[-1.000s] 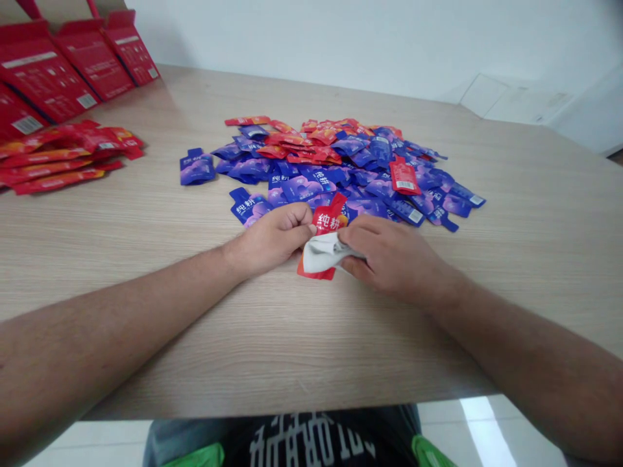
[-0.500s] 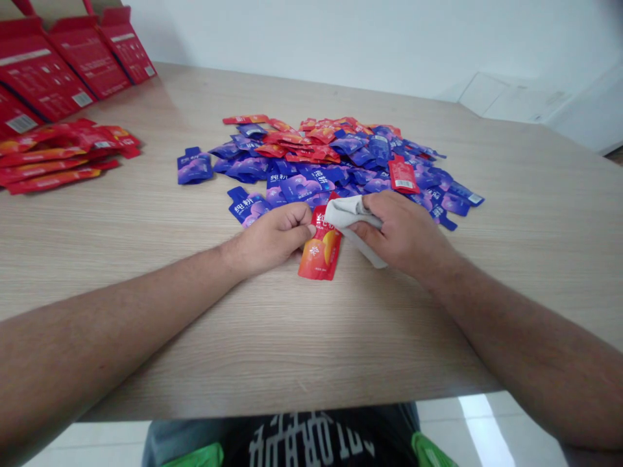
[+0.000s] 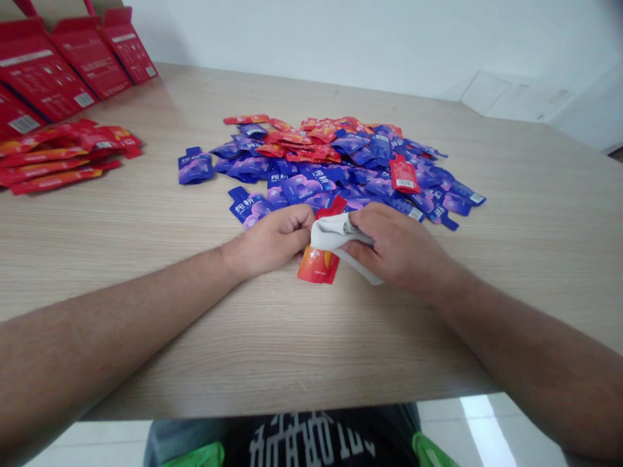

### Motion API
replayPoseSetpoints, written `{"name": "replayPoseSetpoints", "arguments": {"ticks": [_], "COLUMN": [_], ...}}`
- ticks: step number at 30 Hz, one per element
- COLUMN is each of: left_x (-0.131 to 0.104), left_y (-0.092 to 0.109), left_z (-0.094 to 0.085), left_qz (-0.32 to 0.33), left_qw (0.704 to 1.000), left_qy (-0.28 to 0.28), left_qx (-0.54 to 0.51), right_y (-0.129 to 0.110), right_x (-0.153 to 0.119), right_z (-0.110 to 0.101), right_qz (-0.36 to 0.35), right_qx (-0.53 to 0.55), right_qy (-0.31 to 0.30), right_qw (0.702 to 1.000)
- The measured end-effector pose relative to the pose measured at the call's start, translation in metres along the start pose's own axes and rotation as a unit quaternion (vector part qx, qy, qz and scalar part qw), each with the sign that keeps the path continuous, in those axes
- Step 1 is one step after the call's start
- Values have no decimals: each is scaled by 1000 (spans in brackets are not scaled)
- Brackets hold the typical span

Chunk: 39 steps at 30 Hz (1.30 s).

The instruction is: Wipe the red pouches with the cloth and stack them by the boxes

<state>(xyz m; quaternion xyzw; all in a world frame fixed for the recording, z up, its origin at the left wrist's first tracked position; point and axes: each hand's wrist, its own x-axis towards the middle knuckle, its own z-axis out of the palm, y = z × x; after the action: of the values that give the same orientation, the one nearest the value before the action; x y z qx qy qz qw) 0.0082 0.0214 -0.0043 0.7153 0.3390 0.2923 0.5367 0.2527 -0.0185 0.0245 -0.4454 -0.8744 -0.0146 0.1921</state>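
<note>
A red and orange pouch [image 3: 317, 266] is gripped at its left edge by my left hand [image 3: 278, 239], the thumb bent against it. My right hand [image 3: 396, 246] pinches a folded white cloth [image 3: 333, 232], which lies across the middle of the pouch and hides part of its print. The red neck of the pouch shows above the cloth, its orange lower end below. Just beyond both hands spreads a heap of purple pouches [image 3: 304, 187], with red pouches [image 3: 316, 152] mixed in towards the back.
Red cartons [image 3: 92, 58] with raised flaps stand in a row at the far left. In front of them lies a stack of red pouches [image 3: 58, 155]. One purple pouch [image 3: 195, 167] sits apart at the heap's left. A white wall [image 3: 316, 45] borders the wooden table [image 3: 272, 350].
My right hand has moved the cloth down and slightly left over the pouch, from its upper part to its middle. My left hand has stayed almost in place on the pouch.
</note>
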Motion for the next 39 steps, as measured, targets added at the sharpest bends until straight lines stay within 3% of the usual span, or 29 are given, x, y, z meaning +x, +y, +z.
{"name": "replayPoseSetpoints", "arguments": {"ticks": [4,9,13,18,22,27,32,36,39], "left_x": [0,-2,-3,-2,-2,0,0,-1,-1], "left_y": [-2,2,0,0,0,-2,-2,-1,-2], "left_z": [1,3,2,0,-1,-1,-1,-2,-2], "left_qz": [10,24,23,25,23,38,37,34,24], "left_qw": [999,999,999,1000,1000,999,999,999,1000], "left_qy": [21,29,28,1,3,-15,1,-9,-6], "left_qx": [-24,-17,-26,5,-6,18,13,24,-11], "right_y": [4,3,5,4,4,1,0,-3,-5], "right_x": [2,2,2,1,1,1,0,-1,-1], "right_z": [1,-1,-2,-2,-2,-2,0,-2,-3], "right_qz": [36,18,50,10,32,6,33,-2,28], "right_qx": [-17,-2,-9,-1,-20,-8,-13,4,-16], "right_qy": [43,22,61,26,50,13,28,-18,7], "right_qw": [998,1000,997,1000,998,1000,999,1000,999]}}
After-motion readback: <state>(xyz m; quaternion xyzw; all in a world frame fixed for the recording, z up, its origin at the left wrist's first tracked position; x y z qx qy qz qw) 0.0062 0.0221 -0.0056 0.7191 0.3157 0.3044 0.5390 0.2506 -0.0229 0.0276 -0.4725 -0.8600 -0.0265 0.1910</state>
